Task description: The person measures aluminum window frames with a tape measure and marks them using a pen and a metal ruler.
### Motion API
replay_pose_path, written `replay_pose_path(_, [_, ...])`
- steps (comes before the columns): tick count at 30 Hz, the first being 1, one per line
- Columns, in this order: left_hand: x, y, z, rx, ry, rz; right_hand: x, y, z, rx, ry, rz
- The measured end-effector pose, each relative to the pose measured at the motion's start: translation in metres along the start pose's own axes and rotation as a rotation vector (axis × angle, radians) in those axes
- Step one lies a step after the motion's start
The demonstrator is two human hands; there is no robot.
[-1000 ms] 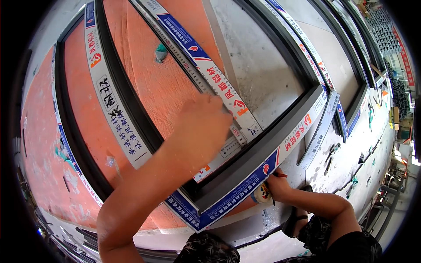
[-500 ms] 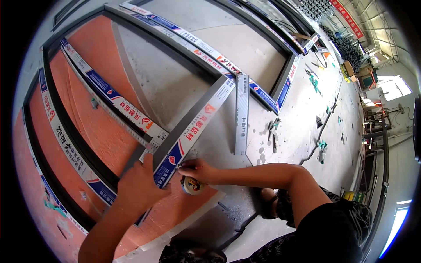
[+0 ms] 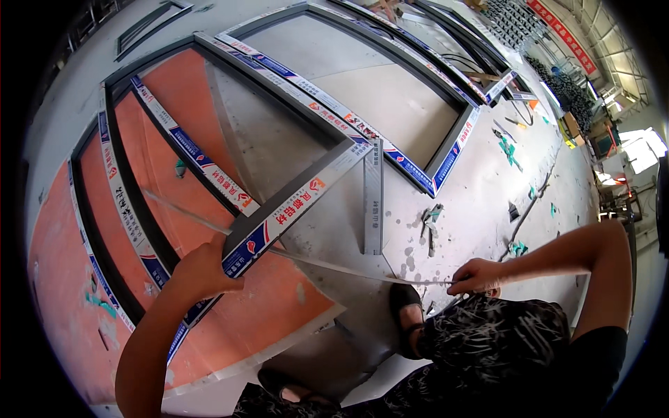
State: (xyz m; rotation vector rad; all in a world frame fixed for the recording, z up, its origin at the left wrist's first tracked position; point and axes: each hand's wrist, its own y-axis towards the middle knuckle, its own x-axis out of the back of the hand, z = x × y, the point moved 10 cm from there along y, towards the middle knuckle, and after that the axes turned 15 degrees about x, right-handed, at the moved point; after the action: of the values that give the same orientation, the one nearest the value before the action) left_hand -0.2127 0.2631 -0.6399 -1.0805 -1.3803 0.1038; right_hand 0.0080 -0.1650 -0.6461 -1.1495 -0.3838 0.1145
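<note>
The work in hand looked like the drawing-out of a thin pale strip (image 3: pixel 334 266) across the bar (image 3: pixel 300 202), a grey frame member wrapped in printed film that lay slantwise on the floor. The strip ran taut in one straight line. It started over the orange sheet (image 3: pixel 279 313) on the far left of the bar, crossed the bar's near end, and went on well to the right of it.

The left hand (image 3: pixel 205 268) rested on the bar's near end with the palm down. Its fingers were closed over the bar's edge and pressed together, right where the strip crossed. Whether they also touched the strip could not be told. The right hand (image 3: pixel 477 275) was well to the right of the bar, above a dark shoe (image 3: pixel 404 306). Its fingers were curled shut, and thumb and forefinger pinched the strip's end.

By my reading, any further pull would call for the left hand to keep the bar pinned and for the right to hold its line, so the strip stayed straight and did not twist.

A short grey bar (image 3: pixel 373 198) lay just beside the bar's far end.
</note>
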Motion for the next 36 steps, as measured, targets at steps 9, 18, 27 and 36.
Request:
replay_pose_path(9, [-0.005, 0.006, -0.002, 0.086, -0.004, 0.014, -0.007, 0.08, -0.025, 0.525, -0.558, -0.01])
replay_pose_path(18, [-0.016, 0.017, 0.006, 0.103, -0.002, 0.003, -0.007, 0.15, 0.048, 0.892, -0.497, -0.215])
replay_pose_path(27, [-0.053, 0.016, 0.032, 0.09, -0.03, -0.026, -0.071, 0.184, 0.137, 1.241, -0.784, -0.083])
replay_pose_path(36, [-0.046, 0.006, 0.027, 0.072, -0.012, -0.144, -0.082, 0.187, 0.145, 1.366, -0.932, -0.068])
